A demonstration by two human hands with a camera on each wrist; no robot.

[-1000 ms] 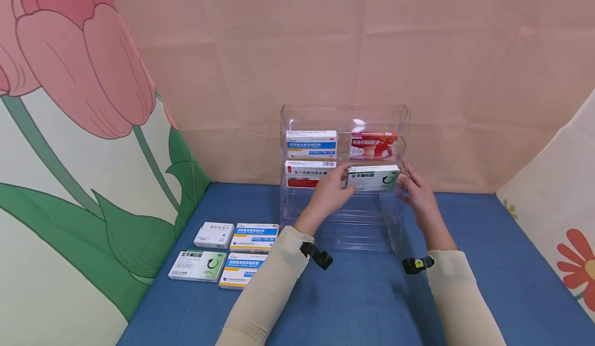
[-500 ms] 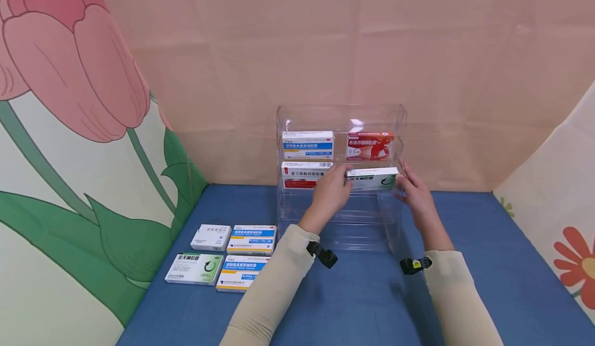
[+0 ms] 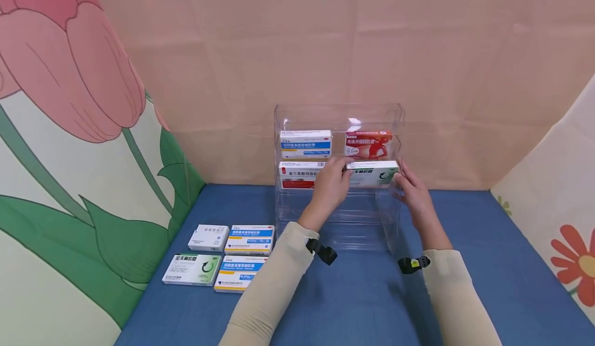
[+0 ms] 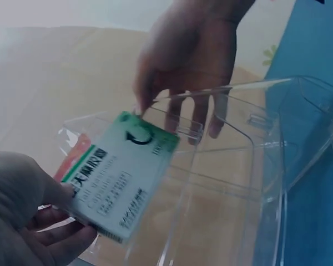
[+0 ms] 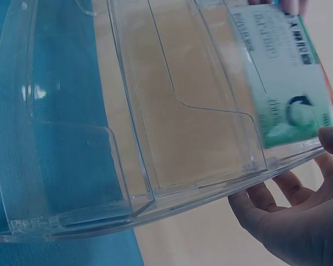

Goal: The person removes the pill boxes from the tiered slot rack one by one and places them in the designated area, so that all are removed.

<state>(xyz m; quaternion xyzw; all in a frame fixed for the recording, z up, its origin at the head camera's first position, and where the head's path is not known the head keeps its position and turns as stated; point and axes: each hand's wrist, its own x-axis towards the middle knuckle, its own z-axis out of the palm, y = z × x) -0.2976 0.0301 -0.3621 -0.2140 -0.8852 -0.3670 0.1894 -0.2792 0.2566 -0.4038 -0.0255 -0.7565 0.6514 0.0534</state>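
My left hand [image 3: 331,186] pinches the left end of a white and green medicine box [image 3: 373,174]. That box stands tilted at the right side of the second tier of a clear plastic display rack [image 3: 337,235]. In the left wrist view, its lower edge is partly behind the clear front. My right hand [image 3: 416,191] is at the rack's right side. Its thumb touches the box's upper right corner, while its loosely bent fingers [image 5: 261,197] lie outside the side wall. Beside the left hand, a white and red medicine box [image 3: 297,174] sits in the same tier.
The top tier holds a blue and white box [image 3: 306,144] and a red box [image 3: 369,145]. On the blue table at left lie a small white box [image 3: 208,237], a white and green box [image 3: 191,269] and two blue and white boxes [image 3: 249,239].
The white and green box tips back, then rises slightly with its top towards the rack. Both hands stay on it at the second tier. The head view shifts slightly.
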